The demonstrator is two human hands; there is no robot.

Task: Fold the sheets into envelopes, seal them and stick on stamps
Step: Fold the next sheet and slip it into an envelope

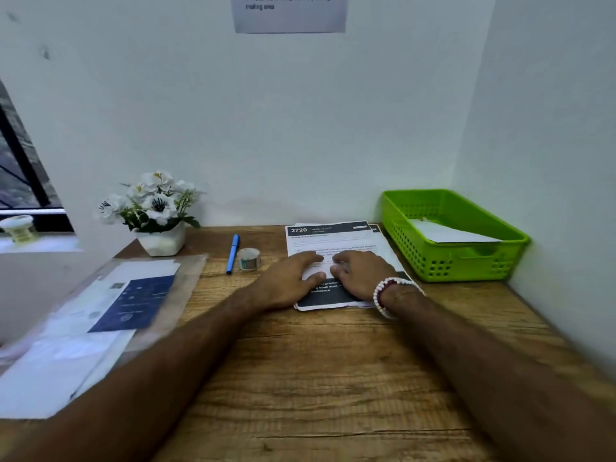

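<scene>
**Both hands flat on the sheets**

So we've got the sheets (333,240) stacked toward the back of the bench (333,378), just left of a green basket (453,261). The top one has a dark header reading 2720 and a dark band at its near end.

Both hands sit on that stack. The left hand (288,281) lies palm down with its fingers stretched out. The right hand (361,271), with a bead bracelet (383,293) at the wrist, lies the same way right beside it, fingertips nearly meeting. Neither is curled round anything; they're just pressing flat on the paper.

In the basket there's a white paper (446,233) lying at a tilt. Left of the sheets we see a small roll (248,259) (tape or stamps, we can't tell) just beside a blue pen (232,253). Further left there's a flower pot (161,241) at the wall. Nearer us is a blurry clear folder (191,278) with papers and a dark blue card (133,305) in it.
</scene>
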